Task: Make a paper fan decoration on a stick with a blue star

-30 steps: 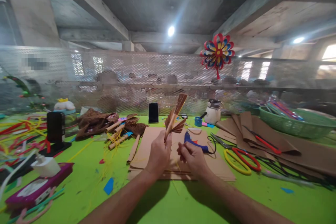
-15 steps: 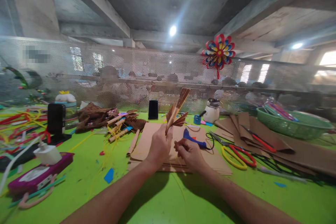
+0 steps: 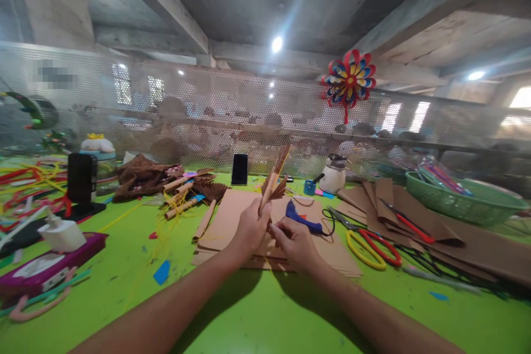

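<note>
My left hand (image 3: 251, 227) is closed around a bundle of folded brown paper (image 3: 270, 183), held upright and tilted right, with pleated fan folds spreading from its side. Close beside it, my right hand (image 3: 296, 240) is pinched, seemingly on a thin yellow string (image 3: 270, 266) that hangs below the two hands; the fingertips are too small to see clearly. Both hands are over a stack of brown paper sheets (image 3: 226, 215). A blue glue gun (image 3: 305, 220) lies on that stack, just beyond my right hand.
Scissors with red and yellow handles (image 3: 367, 249), brown paper sheets (image 3: 468, 246) and a green basket (image 3: 468, 199) are on the right. Paper rolls (image 3: 182, 207) with yellow string, a phone on a stand (image 3: 82, 180) and a purple power strip (image 3: 50, 268) are on the left. A mesh partition (image 3: 215, 121) stands behind.
My right hand has come slightly nearer to my left hand. The paper bundle has moved a little left and lower, and its pleats have turned. The view has shifted slightly.
</note>
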### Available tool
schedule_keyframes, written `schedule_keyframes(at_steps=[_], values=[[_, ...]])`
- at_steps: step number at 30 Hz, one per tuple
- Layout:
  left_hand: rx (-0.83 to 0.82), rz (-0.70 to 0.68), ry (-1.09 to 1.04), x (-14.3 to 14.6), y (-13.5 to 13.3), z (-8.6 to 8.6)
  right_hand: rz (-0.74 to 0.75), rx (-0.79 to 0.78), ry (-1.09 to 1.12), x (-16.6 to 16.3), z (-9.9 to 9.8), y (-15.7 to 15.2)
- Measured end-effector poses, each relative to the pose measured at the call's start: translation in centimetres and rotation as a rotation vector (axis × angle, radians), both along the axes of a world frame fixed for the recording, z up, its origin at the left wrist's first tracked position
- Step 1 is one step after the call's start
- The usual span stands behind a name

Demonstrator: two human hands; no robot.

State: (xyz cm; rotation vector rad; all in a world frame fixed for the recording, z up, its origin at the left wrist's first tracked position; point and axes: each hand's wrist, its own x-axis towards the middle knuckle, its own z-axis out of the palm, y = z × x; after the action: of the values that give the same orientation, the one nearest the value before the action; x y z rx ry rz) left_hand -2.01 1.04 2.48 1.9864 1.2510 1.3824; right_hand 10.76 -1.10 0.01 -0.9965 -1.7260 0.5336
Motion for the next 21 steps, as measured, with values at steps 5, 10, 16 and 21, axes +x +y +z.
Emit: schedule_keyframes(at_steps=[5,10,16,21], values=[[0.026,0.019,0.024,-0.1,0.3,0.0,0.004,0.058,-0.032,0.0,0.0,0.1],[0.039,0.039,0.037,-0.2,0.4,0.1,0.035,0.05,-0.025,-0.3,-0.2,0.0],[0.007,-0.002,-0.014,-0.3,0.4,-0.1,0.021,0.079,-0.032,-0.1,0.0,0.0],[-0.057,-0.081,-0.083,-0.2,0.4,-0.2,-0.04,0.103,-0.014,0.8,0.7,0.6]])
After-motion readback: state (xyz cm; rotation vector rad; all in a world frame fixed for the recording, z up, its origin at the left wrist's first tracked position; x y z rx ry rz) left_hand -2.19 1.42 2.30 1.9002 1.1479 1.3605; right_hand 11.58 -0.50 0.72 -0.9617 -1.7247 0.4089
